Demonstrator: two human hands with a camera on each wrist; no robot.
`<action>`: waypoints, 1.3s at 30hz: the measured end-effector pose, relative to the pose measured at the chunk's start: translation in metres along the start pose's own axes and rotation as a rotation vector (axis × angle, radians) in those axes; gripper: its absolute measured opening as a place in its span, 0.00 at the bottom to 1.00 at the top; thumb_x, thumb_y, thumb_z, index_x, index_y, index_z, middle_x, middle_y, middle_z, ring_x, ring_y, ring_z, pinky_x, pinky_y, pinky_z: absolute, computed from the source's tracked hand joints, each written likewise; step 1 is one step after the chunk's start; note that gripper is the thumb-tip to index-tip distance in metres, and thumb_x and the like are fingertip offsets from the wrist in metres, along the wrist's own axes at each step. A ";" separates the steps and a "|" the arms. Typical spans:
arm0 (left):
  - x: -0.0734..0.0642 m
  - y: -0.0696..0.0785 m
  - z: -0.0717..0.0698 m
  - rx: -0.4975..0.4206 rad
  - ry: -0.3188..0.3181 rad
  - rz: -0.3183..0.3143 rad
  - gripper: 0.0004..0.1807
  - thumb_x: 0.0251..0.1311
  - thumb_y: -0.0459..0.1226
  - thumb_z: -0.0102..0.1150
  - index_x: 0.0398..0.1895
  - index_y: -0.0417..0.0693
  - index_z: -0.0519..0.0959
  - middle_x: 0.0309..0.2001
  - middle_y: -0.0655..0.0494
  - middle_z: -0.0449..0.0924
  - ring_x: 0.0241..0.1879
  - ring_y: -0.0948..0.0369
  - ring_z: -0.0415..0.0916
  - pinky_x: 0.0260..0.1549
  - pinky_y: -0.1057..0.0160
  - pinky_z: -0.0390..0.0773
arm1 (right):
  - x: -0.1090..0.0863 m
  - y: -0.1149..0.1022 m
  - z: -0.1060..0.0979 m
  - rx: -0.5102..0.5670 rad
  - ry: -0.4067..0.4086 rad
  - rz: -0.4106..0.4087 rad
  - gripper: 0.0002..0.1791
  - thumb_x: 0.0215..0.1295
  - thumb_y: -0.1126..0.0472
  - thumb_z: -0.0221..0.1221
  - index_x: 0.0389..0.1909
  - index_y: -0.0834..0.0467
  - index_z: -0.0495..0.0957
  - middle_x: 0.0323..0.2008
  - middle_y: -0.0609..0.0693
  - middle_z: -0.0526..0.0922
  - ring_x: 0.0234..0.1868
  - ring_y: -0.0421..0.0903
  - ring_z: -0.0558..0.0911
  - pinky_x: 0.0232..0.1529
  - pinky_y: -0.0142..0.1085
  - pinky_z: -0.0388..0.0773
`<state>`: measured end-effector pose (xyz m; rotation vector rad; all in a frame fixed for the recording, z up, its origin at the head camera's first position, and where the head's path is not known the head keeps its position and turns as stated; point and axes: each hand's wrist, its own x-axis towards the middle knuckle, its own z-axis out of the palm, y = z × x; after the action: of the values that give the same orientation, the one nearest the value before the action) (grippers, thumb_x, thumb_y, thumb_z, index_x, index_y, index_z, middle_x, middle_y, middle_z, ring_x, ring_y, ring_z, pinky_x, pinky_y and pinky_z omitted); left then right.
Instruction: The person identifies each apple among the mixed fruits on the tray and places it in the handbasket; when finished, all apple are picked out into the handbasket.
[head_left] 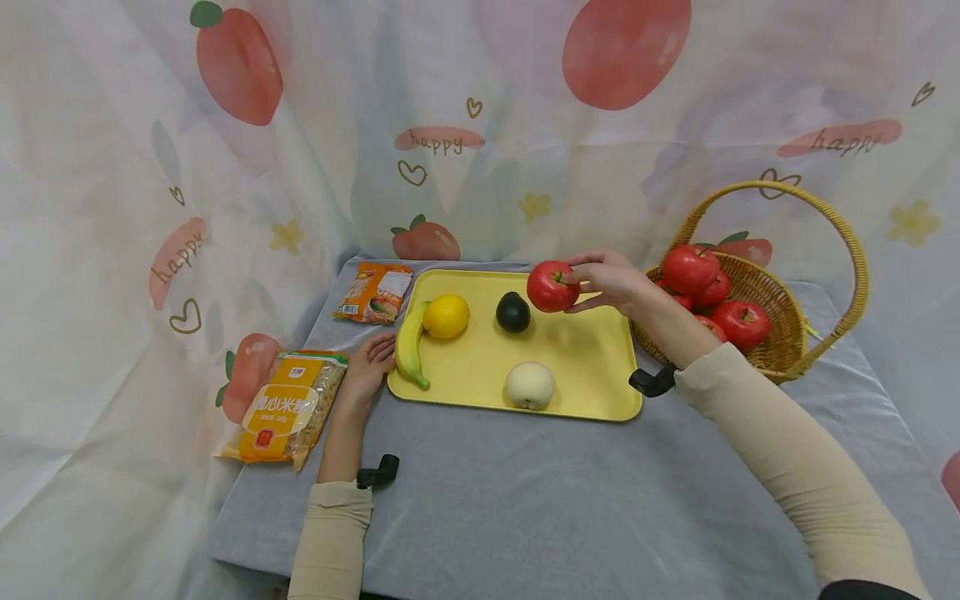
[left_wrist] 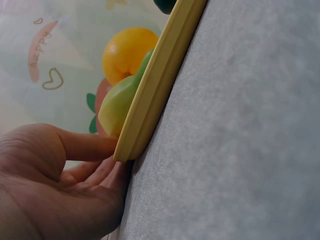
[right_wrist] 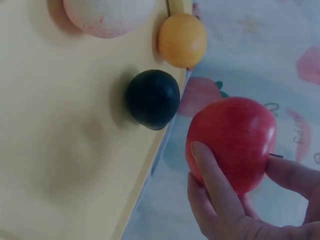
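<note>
My right hand (head_left: 607, 283) grips a red apple (head_left: 552, 287) between thumb and fingers, above the right part of the yellow tray (head_left: 450, 398). In the right wrist view the apple's thin stem shows beside a fingertip. My left hand (head_left: 367, 367) is at the tray's left edge, its thumb on the rim and the other fingers below, partly hidden by the tray. On the tray lie a banana (head_left: 410, 350), an orange (head_left: 447, 317), a dark avocado (head_left: 513, 312) and a pale round fruit (head_left: 530, 386) with pink speckles.
A wicker basket (head_left: 783, 333) with a tall handle stands right of the tray, holding several red apples (head_left: 741, 325). Left of the tray lie an orange snack packet (head_left: 375, 293) and a larger yellow grain bag (head_left: 288, 408). Grey cloth (head_left: 525, 500) covers the table; a printed curtain hangs behind.
</note>
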<state>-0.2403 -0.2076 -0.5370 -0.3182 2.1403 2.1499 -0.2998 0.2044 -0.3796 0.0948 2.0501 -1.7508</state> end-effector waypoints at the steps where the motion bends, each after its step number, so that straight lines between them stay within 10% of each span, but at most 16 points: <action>1: 0.000 0.000 0.000 0.000 -0.001 -0.002 0.29 0.75 0.23 0.50 0.77 0.40 0.66 0.74 0.41 0.67 0.75 0.51 0.65 0.73 0.54 0.67 | -0.001 0.000 -0.001 -0.002 0.003 0.002 0.32 0.75 0.64 0.60 0.75 0.66 0.63 0.73 0.65 0.62 0.67 0.67 0.72 0.46 0.52 0.88; 39: 0.000 -0.003 -0.001 0.000 -0.005 0.004 0.28 0.75 0.23 0.50 0.77 0.40 0.66 0.74 0.42 0.68 0.74 0.51 0.66 0.72 0.54 0.68 | -0.035 0.010 -0.042 -0.054 0.036 -0.030 0.35 0.75 0.61 0.60 0.78 0.65 0.60 0.72 0.64 0.64 0.57 0.55 0.79 0.47 0.50 0.88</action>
<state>-0.2401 -0.2087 -0.5400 -0.3077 2.1399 2.1507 -0.2774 0.2542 -0.3714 0.0801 2.1334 -1.7212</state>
